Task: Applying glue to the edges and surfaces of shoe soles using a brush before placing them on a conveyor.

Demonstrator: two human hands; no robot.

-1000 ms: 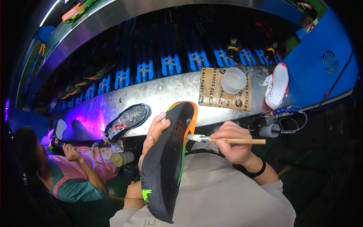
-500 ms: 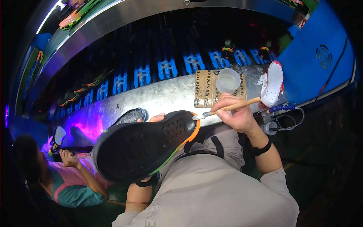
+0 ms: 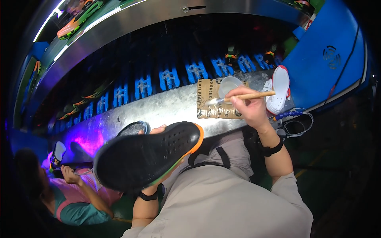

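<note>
In my left hand (image 3: 158, 129) I hold a shoe upper (image 3: 147, 156), its black underside turned up, with small holes toward the heel and an orange and green edge. The fingertips show along its far side; the shoe hides the palm. My right hand (image 3: 253, 107) pinches a brush (image 3: 254, 95) with a wooden handle. The pale bristles are over a piece of brown cardboard (image 3: 204, 109), apart from the shoe. Behind the brush, a translucent plastic cup (image 3: 229, 84) is on the cardboard, partly covered by my right hand.
A white and red shoe (image 3: 278, 89) stands right of the cardboard on the metal ledge (image 3: 174, 107). A bowl-like container (image 3: 137, 127) lies partly behind the held shoe. Blue brackets (image 3: 170, 78) line the conveyor beyond. At left, a co-worker's hand (image 3: 70, 174) is near another shoe (image 3: 58, 152).
My right hand has lifted the brush off the shoe's heel and carried it up over the cardboard beside the cup. My left hand still holds the shoe, and the view has shifted slightly.
</note>
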